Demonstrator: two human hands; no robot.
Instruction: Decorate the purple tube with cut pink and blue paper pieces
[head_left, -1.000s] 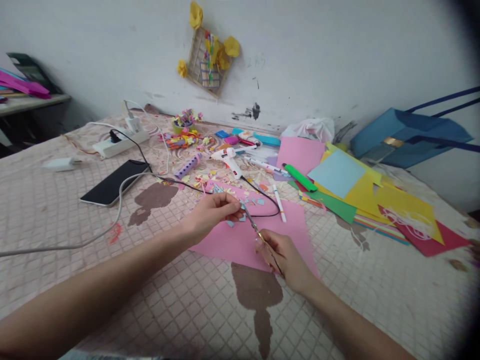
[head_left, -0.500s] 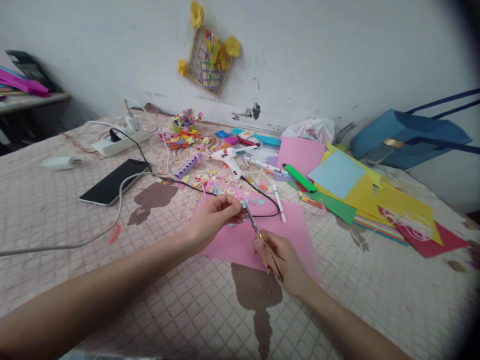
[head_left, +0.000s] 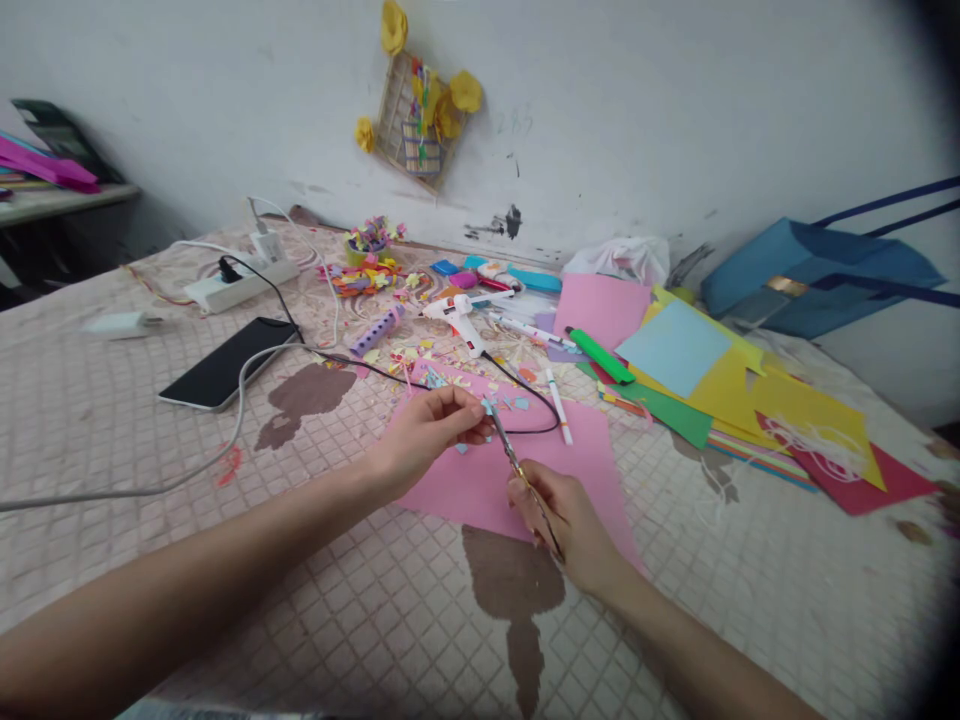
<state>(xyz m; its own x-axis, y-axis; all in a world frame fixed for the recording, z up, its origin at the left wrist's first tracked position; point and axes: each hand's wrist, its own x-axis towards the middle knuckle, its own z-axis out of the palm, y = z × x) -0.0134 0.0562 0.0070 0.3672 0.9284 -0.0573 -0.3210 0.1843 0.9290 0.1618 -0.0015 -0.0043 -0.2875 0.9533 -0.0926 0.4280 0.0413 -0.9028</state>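
Observation:
Over a pink sheet of paper [head_left: 465, 490], my left hand [head_left: 435, 430] is closed in a pinch on a small light-blue piece of paper [head_left: 487, 407]. My right hand [head_left: 559, 515] is wrapped round a slim metal tool that looks like scissors [head_left: 517, 466]. The tool's tip meets the blue piece just right of my left fingertips. More blue snippets [head_left: 520, 403] lie on the pink sheet beyond my hands. A white marker [head_left: 559, 406] rests on the sheet's right part.
A white glue gun [head_left: 461, 325] with a black cord lies beyond the pink sheet. To the left are a tablet [head_left: 227, 364], a power strip [head_left: 240, 285] and loose cables. Coloured papers [head_left: 720, 400], a green marker [head_left: 600, 355] and a blue bag [head_left: 810, 280] sit on the right.

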